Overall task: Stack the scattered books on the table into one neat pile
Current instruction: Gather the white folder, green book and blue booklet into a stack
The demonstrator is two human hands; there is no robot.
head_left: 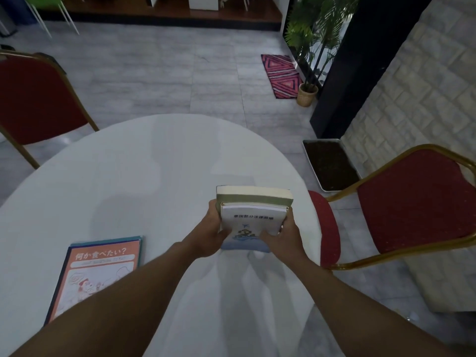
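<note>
A small stack of books sits at the right side of the round white table (128, 163): a white book with a blue boat drawing (251, 222) lies on top of a thicker green-edged book (255, 198). My left hand (212, 230) grips the stack's left side and my right hand (282, 234) grips its right side, thumbs on the top cover. An orange book with Japanese text (98, 269) lies flat at the table's near left, on top of a blue-edged book (140, 249); my left forearm crosses its lower corner.
Red padded chairs with gold frames stand at the left (36, 99) and at the right (417, 202). On the tiled floor beyond are a tray of soil (329, 166), a potted plant (307, 94) and a patterned mat (280, 76).
</note>
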